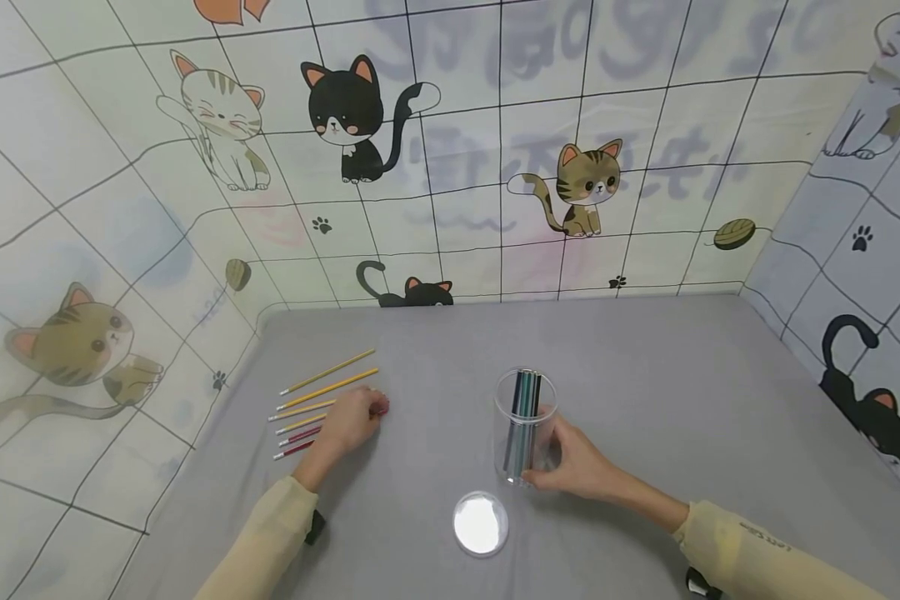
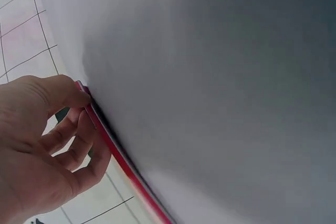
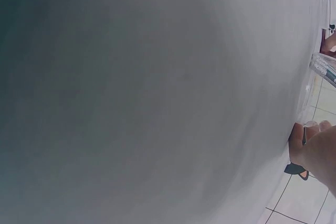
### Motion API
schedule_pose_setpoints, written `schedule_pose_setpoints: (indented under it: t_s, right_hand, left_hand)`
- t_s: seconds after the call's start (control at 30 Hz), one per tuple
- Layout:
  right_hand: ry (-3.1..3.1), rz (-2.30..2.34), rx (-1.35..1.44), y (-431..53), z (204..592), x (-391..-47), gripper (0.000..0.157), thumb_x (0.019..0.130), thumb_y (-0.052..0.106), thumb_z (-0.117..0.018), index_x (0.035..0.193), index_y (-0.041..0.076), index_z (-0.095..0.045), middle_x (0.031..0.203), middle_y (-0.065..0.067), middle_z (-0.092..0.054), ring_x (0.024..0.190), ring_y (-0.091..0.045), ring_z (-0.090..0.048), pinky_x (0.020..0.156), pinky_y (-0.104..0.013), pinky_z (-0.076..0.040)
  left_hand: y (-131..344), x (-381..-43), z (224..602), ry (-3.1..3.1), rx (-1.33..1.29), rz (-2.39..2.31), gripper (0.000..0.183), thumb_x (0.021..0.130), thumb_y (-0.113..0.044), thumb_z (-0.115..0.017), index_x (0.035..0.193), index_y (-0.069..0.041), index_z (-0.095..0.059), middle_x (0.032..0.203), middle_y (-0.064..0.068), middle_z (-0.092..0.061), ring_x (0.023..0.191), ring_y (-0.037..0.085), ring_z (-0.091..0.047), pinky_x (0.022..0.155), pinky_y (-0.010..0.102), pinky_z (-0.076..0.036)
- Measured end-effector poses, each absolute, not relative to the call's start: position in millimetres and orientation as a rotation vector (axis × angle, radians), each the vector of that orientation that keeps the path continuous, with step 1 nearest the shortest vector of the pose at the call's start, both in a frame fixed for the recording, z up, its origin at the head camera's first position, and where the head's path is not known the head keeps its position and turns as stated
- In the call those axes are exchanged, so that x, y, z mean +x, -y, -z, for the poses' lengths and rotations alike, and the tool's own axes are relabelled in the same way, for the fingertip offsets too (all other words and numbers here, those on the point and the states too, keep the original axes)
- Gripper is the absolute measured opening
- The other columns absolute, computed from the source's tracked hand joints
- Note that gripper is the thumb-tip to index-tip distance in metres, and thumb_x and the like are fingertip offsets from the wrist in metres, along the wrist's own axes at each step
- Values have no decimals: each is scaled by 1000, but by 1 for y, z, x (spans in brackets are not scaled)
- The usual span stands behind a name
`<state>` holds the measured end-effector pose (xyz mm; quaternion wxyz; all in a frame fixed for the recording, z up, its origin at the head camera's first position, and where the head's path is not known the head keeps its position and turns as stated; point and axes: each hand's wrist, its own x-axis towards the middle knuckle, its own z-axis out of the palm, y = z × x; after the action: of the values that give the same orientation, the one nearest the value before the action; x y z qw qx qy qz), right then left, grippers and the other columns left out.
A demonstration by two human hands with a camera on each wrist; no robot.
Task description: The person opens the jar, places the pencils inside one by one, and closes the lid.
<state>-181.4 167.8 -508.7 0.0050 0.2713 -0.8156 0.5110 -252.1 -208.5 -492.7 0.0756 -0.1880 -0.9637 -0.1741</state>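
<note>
My left hand [image 1: 354, 421] is at the right ends of a row of pencils on the left side of the table. In the left wrist view, its thumb and fingers pinch the end of a red pencil [image 2: 118, 153], which lies low along the table surface. Yellow pencils [image 1: 328, 388] lie slanted beyond this hand, their white-tipped ends to the left. My right hand [image 1: 573, 462] grips the lower side of a clear cylindrical jar [image 1: 501, 433]. Several dark and teal pencils [image 1: 527, 396] stand leaning inside the jar.
A round, shiny, lid-like disc [image 1: 481, 523] lies on the table in front of the jar. The table [image 1: 645, 367] has a grey cover. Cat-patterned white cloth [image 1: 465, 150] hangs behind it and along both sides.
</note>
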Motion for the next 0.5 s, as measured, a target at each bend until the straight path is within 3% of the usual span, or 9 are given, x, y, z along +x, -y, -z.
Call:
schedule_pose_setpoints:
  t_s: [0.5]
  right_hand:
    - [2530, -1558, 877, -167, 509, -181, 76, 70, 9, -86, 135, 10, -48, 115, 2, -64, 98, -14, -60, 86, -31, -47]
  left_hand:
    - [203, -252, 438, 2804, -730, 785, 22, 74, 10, -66, 92, -3, -67, 75, 2, -59, 69, 15, -55, 61, 32, -46]
